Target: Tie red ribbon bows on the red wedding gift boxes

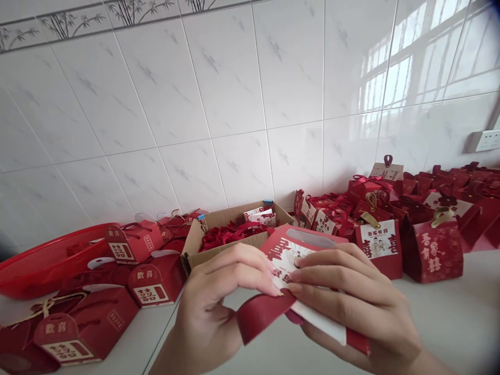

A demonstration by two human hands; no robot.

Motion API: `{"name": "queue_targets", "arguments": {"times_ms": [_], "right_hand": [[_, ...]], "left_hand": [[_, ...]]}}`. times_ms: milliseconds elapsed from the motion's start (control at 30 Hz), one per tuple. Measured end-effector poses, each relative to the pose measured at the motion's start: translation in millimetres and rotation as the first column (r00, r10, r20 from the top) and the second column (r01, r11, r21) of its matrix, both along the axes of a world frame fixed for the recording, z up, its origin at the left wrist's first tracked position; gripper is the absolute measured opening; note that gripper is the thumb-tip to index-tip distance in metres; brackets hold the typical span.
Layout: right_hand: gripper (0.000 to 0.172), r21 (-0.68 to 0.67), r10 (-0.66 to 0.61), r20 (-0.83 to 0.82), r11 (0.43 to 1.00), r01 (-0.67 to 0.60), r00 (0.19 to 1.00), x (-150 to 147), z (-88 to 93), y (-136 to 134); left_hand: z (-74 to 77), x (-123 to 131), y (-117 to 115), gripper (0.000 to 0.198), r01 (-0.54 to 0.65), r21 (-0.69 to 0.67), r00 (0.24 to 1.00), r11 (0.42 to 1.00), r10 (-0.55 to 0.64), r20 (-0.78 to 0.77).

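Note:
A red and white printed gift box (pixel 283 250), partly folded, is held up in front of me between both hands. My left hand (pixel 222 291) pinches the box's edge near a bent red flap (pixel 260 315). Across the printed face lie the fingers of my right hand (pixel 347 291), its thumb hidden behind the card. An oval cut-out (pixel 310 238) shows in the upper panel. Behind the hands stands an open cardboard carton (pixel 228 216) holding red ribbon and printed cards.
Several finished red gift boxes (pixel 89 325) and a red plastic basket (pixel 50 250) are on the left. More red boxes (pixel 435 247) crowd the right of the white table (pixel 461 323). A tiled wall (pixel 234 94) rises behind.

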State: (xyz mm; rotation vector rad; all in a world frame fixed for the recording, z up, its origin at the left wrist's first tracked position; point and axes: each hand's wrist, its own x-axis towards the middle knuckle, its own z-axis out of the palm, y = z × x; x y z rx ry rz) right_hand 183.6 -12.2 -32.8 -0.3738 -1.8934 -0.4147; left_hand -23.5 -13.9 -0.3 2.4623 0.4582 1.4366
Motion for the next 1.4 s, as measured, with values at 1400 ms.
{"name": "queue_targets", "arguments": {"times_ms": [1400], "right_hand": [[0.010,-0.171,0.106,-0.219,0.974,-0.145,0.970,-21.8,-2.5,6.9]], "left_hand": [[-6.4,-7.3,7.0,0.029,-0.129,0.207,0.984,0.970,0.152,-0.098]]}}
